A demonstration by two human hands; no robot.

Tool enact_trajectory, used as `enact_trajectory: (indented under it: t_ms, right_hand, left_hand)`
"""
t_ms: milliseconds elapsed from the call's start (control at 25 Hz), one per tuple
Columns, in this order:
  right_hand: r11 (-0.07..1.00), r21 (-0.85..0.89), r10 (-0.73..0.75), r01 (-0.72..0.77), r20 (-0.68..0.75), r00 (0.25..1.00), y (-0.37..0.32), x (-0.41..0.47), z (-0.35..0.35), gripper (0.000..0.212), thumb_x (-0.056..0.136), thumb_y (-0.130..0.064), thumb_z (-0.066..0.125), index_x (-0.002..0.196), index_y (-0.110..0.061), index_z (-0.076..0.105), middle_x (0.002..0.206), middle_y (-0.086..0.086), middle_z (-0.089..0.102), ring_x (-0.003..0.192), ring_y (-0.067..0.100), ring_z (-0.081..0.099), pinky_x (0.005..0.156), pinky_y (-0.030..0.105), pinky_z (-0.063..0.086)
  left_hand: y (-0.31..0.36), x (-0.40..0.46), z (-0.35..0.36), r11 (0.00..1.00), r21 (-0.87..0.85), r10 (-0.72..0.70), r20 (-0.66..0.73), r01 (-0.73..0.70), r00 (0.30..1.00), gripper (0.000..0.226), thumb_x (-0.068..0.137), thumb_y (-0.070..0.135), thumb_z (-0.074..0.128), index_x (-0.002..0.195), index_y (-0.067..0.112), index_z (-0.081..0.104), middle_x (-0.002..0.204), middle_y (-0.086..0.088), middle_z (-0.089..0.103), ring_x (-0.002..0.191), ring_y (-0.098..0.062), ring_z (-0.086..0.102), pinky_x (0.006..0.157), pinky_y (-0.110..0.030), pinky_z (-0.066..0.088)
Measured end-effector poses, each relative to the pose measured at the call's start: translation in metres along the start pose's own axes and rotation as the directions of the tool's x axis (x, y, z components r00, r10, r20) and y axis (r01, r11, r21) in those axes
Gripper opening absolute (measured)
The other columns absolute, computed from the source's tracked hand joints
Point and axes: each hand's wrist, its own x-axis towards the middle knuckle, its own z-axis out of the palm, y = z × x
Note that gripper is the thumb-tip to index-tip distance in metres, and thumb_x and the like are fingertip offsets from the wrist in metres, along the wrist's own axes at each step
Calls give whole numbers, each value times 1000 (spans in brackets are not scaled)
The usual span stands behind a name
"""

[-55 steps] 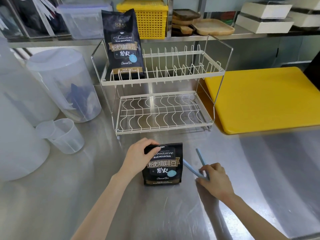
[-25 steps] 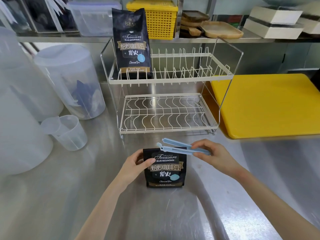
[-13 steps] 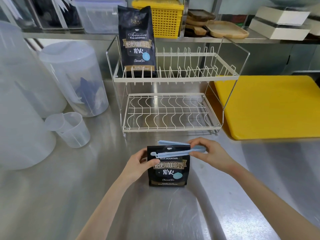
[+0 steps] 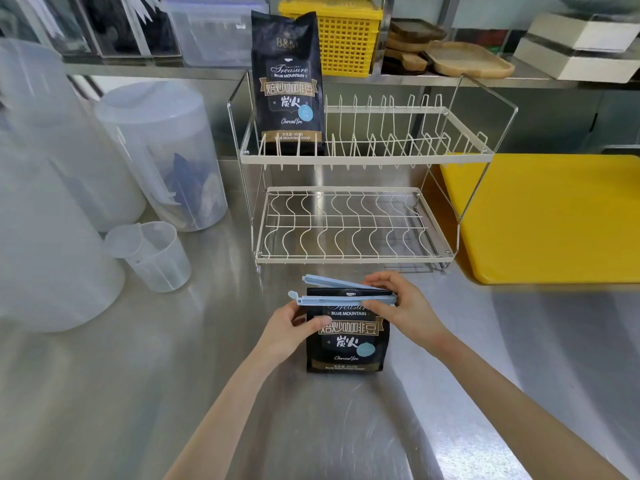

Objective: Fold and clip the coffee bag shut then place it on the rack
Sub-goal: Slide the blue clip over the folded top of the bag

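Note:
A black coffee bag (image 4: 348, 337) with its top folded down stands on the steel counter in front of the rack. A pale blue clip (image 4: 341, 295) straddles the folded top, its two arms still spread apart at the left end. My right hand (image 4: 398, 306) holds the clip at its right, hinged end. My left hand (image 4: 294, 327) grips the bag's left side, thumb on the front. The white two-tier wire rack (image 4: 346, 259) stands just behind the bag.
A second, taller coffee bag (image 4: 287, 84) stands on the rack's upper tier at the left. A yellow cutting board (image 4: 554, 216) lies to the right. Clear plastic containers (image 4: 162, 157) and a measuring cup (image 4: 156, 258) stand at the left. A shelf behind carries a yellow basket (image 4: 343, 32).
My right hand lifted the clip off the counter, brought it over the bag's folded top and slid it on from the right. My left hand stayed on the bag.

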Motion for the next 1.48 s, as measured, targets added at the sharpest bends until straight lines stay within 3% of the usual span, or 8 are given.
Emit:
enact_trajectory:
  t_ms: [240,400,520,680,960,1080,1240,1480]
  right_hand:
    - [991,-125,-33,36,22,999,-5,3,-2,33,76,-12,66,84,-42,55,92,-23,60,86,-19,54,66,1,46]
    - [948,-301,-80,99,75,994,-11,5,-6,31,77,-14,66,101,-32,59,92,-26,55,86,-28,47,69,-7,36]
    - [906,-395,-113,152,121,986,-15,8,-8,31,78,-16,65,108,-21,61,95,-16,57,85,-22,49,72,-8,33]
    - [903,-402,-124,153,97,987,-15,9,-8,27,78,-17,65,104,-23,63,95,-16,59,84,-14,52,71,-7,34]
    - [883,-453,-59,120,146,987,-23,10,-7,31,79,-21,64,110,-25,59,104,-10,60,85,-9,52,66,-8,34]
    - [808,-558,-75,189,222,972,-38,18,-2,41,77,-32,64,117,-26,54,118,-5,59,97,-3,46,73,1,34]
    - [646,-697,-65,311,355,932,-54,31,23,45,79,-37,59,121,-23,50,122,-1,56,111,16,50,89,33,42]
    - [645,-699,-94,309,328,940,-51,32,40,23,82,-26,57,105,-23,60,102,2,61,96,22,55,76,35,43]
  left_hand:
    - [0,1,1,999,37,17,-4,-17,1000,29,75,31,67,102,31,55,122,-2,61,116,-20,52,103,-38,40]
    - [1,1,1,999,44,28,1,-28,1000,27,75,31,66,100,31,56,120,-1,62,115,-20,53,101,-35,40]
    - [3,1,0,997,57,47,7,-47,999,26,76,29,66,100,30,57,115,1,64,113,-18,55,96,-28,41]
    - [14,0,-9,996,-33,81,58,-79,995,33,76,25,66,102,41,53,98,19,64,95,4,61,70,-3,45]
    - [20,-1,-19,987,-19,161,-68,-162,985,23,77,17,65,81,40,65,82,15,69,73,9,62,65,0,42]
    - [19,1,-20,980,2,199,-94,-200,976,26,76,13,66,77,39,66,71,23,69,69,10,61,65,-1,43]
    - [22,0,-20,967,45,254,-107,-250,961,25,75,12,68,77,37,64,69,20,68,64,9,59,64,-1,43]
    - [27,0,-36,874,400,316,-33,-277,948,13,75,27,68,81,37,62,79,20,62,71,0,55,66,-3,37]
